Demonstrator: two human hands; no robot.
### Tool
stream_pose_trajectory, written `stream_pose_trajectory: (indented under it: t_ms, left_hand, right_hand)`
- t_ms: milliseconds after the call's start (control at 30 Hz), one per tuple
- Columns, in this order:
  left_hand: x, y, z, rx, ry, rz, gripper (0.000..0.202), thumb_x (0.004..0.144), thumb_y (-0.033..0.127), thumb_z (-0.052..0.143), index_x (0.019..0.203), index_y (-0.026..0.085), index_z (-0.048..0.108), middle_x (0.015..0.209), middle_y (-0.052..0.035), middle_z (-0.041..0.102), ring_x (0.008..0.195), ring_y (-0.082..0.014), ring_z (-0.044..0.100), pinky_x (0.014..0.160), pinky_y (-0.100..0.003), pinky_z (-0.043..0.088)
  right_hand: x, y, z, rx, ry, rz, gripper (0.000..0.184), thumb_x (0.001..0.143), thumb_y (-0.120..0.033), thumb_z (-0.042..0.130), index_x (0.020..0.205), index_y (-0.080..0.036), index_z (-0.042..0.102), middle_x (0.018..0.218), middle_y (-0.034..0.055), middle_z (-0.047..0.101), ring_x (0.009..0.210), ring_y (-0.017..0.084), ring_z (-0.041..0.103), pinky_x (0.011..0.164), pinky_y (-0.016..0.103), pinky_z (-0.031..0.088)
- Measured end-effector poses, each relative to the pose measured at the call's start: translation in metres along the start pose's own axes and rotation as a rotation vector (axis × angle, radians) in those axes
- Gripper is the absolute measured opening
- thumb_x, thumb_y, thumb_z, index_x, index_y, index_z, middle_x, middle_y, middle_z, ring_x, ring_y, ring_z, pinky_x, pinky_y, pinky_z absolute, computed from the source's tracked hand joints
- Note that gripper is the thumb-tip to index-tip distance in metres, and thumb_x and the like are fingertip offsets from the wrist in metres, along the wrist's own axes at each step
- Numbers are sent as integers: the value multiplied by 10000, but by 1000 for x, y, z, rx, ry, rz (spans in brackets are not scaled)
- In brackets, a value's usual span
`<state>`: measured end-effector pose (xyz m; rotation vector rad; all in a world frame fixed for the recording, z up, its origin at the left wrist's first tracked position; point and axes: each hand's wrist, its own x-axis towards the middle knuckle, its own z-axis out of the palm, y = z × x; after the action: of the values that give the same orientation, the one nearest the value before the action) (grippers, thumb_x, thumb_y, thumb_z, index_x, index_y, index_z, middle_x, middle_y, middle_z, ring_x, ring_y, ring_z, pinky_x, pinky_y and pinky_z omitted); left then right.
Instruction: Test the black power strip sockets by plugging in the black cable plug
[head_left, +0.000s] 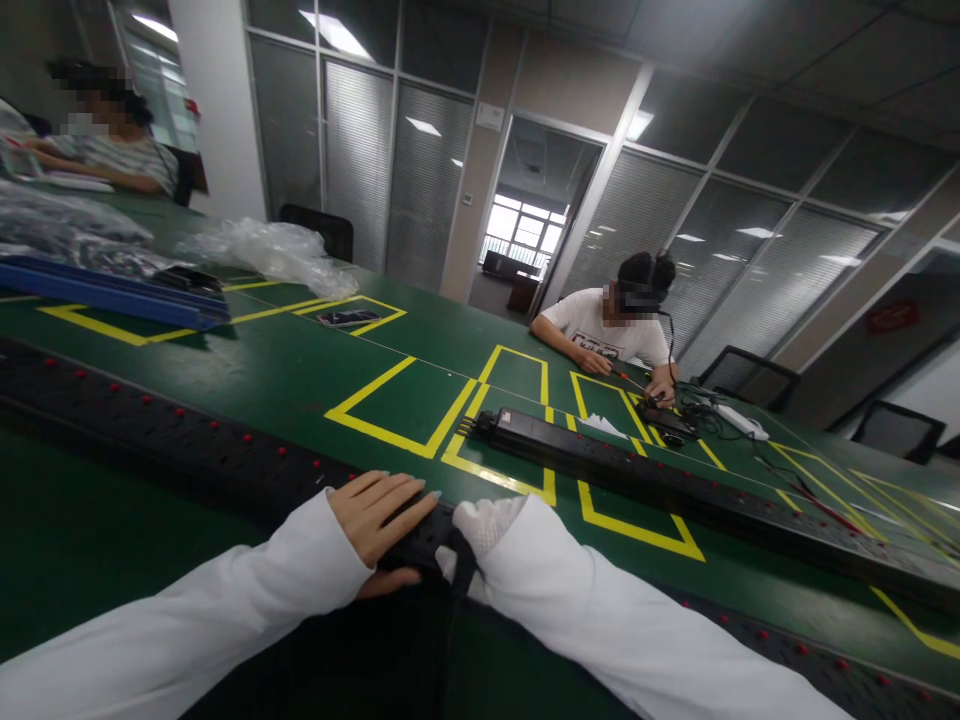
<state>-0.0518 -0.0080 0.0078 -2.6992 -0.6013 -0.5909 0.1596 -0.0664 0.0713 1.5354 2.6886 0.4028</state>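
Observation:
A long black power strip (247, 440) with red dots along its top runs across the near side of the table, passing under both hands. My left hand (386, 515), bare, lies over the strip, with its fingers across the top and its thumb against the near side. Close beside it, my right hand (484, 530) in a white glove is closed around what looks like a black plug (463, 565), pressed at the strip. A dark cord hangs below it. The glove and sleeve hide most of the plug and its contact with the strip.
Another black power strip (600, 455) lies farther off on the green table (300, 370), marked with yellow tape. At left are a blue channel (105, 290), plastic wrap (270, 250) and a phone (349, 318). A person (611, 325) works opposite near cables; another person (127, 150) sits far left.

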Motion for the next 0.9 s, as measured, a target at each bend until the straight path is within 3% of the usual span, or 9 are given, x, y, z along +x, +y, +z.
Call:
stream_pose_trajectory:
  t_ms: [167, 233, 300, 400, 467, 600, 700, 800, 900]
  left_hand:
    - [8, 10, -5, -50, -134, -79, 793, 691, 386, 672, 1392, 277, 318, 1329, -140, 490, 1197, -318, 469, 971, -492, 351]
    - [10, 12, -5, -54, -140, -93, 788, 693, 395, 678, 1390, 297, 321, 1339, -140, 479, 1200, -326, 466, 958, -485, 363]
    - [12, 13, -5, -40, -151, -91, 767, 705, 383, 676, 1385, 307, 331, 1338, -141, 478, 1198, -328, 466, 946, -476, 374]
    - [13, 13, -4, -16, -161, -76, 741, 726, 350, 669, 1384, 331, 329, 1319, -132, 495, 1185, -316, 478, 932, -465, 384]
    - [13, 12, -3, -7, -153, -72, 712, 746, 374, 658, 1381, 335, 337, 1287, -128, 519, 1158, -311, 500, 925, -465, 389]
    - [13, 12, -2, -8, -123, -73, 670, 754, 461, 648, 1357, 332, 385, 1239, -134, 549, 1105, -323, 533, 907, -487, 399]
    - [12, 14, 0, -14, -104, -77, 650, 746, 442, 653, 1339, 321, 418, 1234, -134, 556, 1097, -331, 539, 909, -492, 398]
    - [11, 14, 1, -13, -89, -90, 627, 734, 412, 652, 1318, 297, 454, 1234, -140, 560, 1106, -336, 536, 920, -491, 394]
    - [9, 12, 0, 9, -91, -100, 615, 699, 430, 657, 1273, 261, 513, 1205, -171, 576, 1079, -355, 550, 904, -510, 399]
  right_hand:
    - [-11, -7, -5, -50, -40, 52, 433, 849, -484, 398, 1095, -150, 523, 835, 79, 649, 678, 238, 634, 596, 355, 472]
    - [-12, -8, -1, -64, -12, 75, 484, 855, -452, 390, 1189, -118, 494, 931, 114, 647, 762, 276, 640, 663, 408, 497]
    - [-12, -9, 0, -107, -22, 63, 557, 843, -437, 410, 1254, -65, 460, 957, 147, 642, 758, 308, 638, 637, 434, 505]
    - [-11, -8, -8, -197, -87, -25, 591, 794, -436, 494, 1206, -11, 500, 834, 155, 648, 608, 290, 616, 516, 412, 484]
    - [-9, -8, -12, -217, -76, -34, 530, 800, -444, 487, 1138, -39, 537, 761, 122, 644, 546, 264, 597, 477, 382, 455]
    - [-6, -8, -2, -64, 9, 69, 401, 842, -465, 384, 1023, -141, 536, 727, 36, 625, 553, 213, 598, 493, 314, 410]
    - [-4, -11, 13, -25, 23, 153, 378, 814, -482, 407, 1021, -186, 516, 715, 3, 623, 554, 198, 607, 503, 296, 395]
    - [-2, -18, 21, -40, 23, 259, 319, 804, -456, 435, 958, -197, 538, 683, 20, 630, 545, 231, 615, 511, 334, 415]
    - [0, -27, 17, -59, 35, 185, 434, 758, -464, 543, 1044, -138, 548, 778, 83, 650, 608, 250, 622, 550, 371, 449]
